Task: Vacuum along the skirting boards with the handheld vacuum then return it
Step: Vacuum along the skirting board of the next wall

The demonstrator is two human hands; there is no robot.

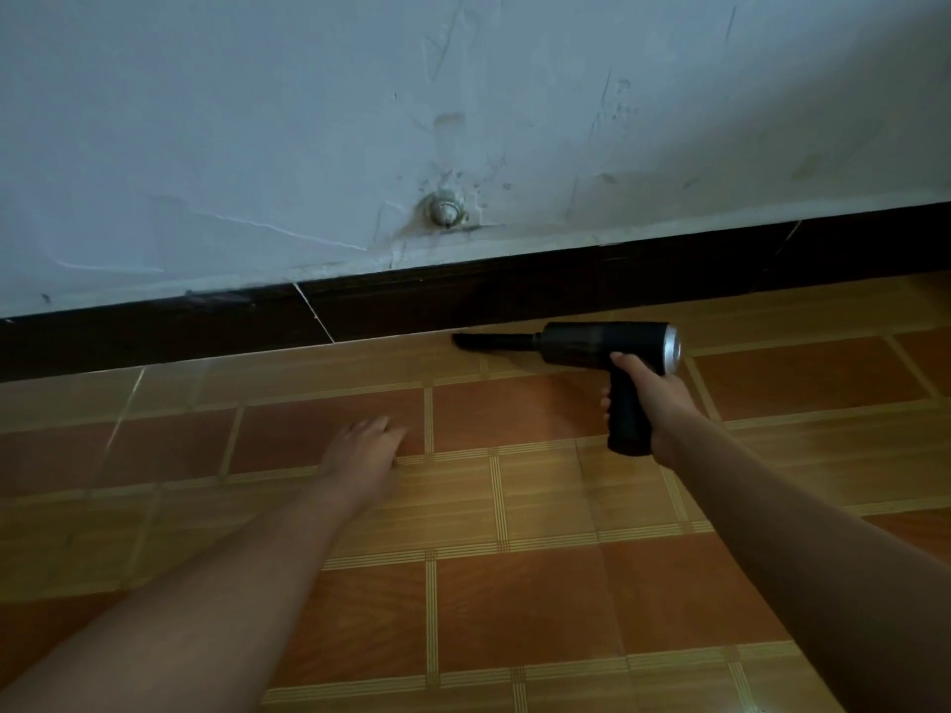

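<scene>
A black pistol-shaped handheld vacuum [592, 344] with a silver rear cap lies level just above the floor. Its narrow nozzle points left, and the tip touches the foot of the dark skirting board [411, 295]. My right hand [653, 393] is closed around the vacuum's grip, the arm reaching in from the lower right. My left hand [368, 445] rests palm down on the floor to the left, fingers spread, holding nothing, well apart from the skirting board.
The white wall [309, 120] above the skirting board is scuffed and cracked, and a round metal fitting [445, 211] sticks out of it just above the board. Orange and tan floor tiles [514, 609] fill the foreground.
</scene>
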